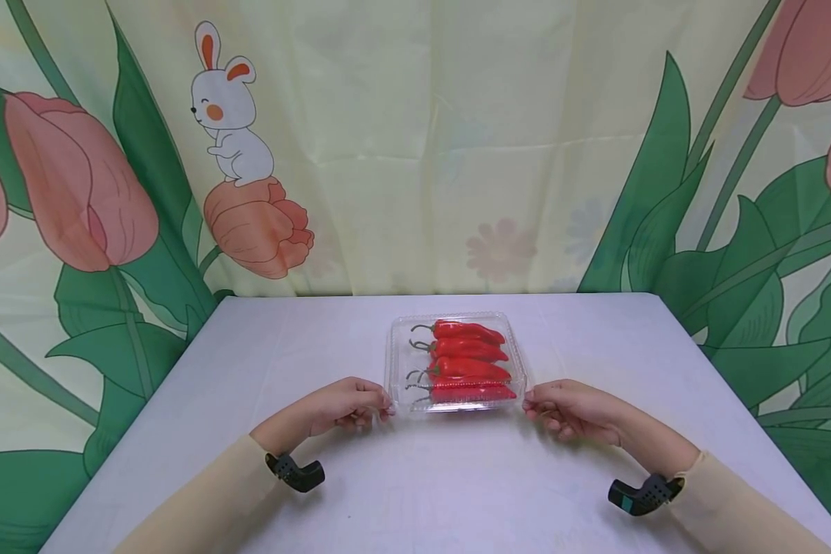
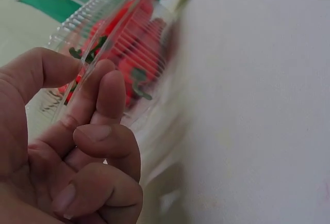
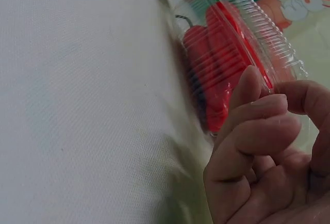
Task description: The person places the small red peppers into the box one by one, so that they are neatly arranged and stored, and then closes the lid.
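A clear plastic clamshell container [image 1: 398,346] with a ridged rim holds several red chili peppers [image 1: 467,350], their green stems pointing left. My left hand [image 1: 353,404] pinches the container's near left corner between thumb and index finger. At the near right corner, my right hand [image 1: 571,412] pinches the rim the same way. In the left wrist view the thumb and index finger [image 2: 105,79] meet at the rim, with the other fingers curled below. The right wrist view shows the thumb and fingers [image 3: 258,105] on the rim. The lid lies over the peppers.
The container is over a table covered in white cloth [image 1: 305,338]. Behind stands a curtain [image 1: 388,154] printed with tulips and a rabbit. A black band with a camera [image 1: 296,472] is on my left wrist, another camera [image 1: 644,495] on the right.
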Demonstrator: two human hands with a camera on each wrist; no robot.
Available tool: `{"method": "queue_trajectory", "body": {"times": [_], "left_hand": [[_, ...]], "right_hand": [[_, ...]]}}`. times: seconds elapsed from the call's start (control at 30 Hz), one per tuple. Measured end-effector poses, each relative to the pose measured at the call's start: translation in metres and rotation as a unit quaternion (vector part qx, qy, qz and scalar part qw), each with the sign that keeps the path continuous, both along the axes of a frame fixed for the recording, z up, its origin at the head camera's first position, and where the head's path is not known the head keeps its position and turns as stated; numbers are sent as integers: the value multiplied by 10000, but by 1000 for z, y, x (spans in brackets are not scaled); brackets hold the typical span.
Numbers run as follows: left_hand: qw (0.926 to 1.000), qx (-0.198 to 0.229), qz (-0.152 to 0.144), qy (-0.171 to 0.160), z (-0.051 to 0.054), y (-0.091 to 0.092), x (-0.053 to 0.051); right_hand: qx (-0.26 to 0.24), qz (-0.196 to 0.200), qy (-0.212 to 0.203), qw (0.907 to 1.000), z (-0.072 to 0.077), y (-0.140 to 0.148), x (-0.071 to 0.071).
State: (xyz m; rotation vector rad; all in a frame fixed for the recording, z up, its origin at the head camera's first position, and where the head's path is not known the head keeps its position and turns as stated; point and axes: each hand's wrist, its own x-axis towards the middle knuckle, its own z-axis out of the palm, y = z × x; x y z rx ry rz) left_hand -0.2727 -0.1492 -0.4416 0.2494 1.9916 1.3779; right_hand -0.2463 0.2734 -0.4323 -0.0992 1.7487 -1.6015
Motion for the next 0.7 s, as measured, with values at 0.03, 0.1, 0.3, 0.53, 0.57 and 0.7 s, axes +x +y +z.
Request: {"method": "queue_trajectory", "body": {"times": [0.03, 0.1, 0.3, 0.53, 0.57, 0.7], "left_hand": [[10000, 18, 19, 1, 0, 0, 0], [10000, 59, 69, 18, -1, 0, 0], [9994, 143, 308, 31, -2, 1, -1], [9985, 146, 532, -39, -4, 3, -1], [9985, 133, 538, -39, -4, 3, -2], [9984, -136, 521, 195, -7, 1, -4]], "right_hand": [[72, -13, 69, 9999, 0, 0, 0], [238, -40, 216, 9995, 0, -1, 0], [629, -70, 565, 9964, 0, -6, -1], [741, -199, 565, 9955, -3, -10, -3], [744, -199, 561, 9955, -3, -10, -4], [919, -138, 699, 9932, -2, -12, -5]]}}
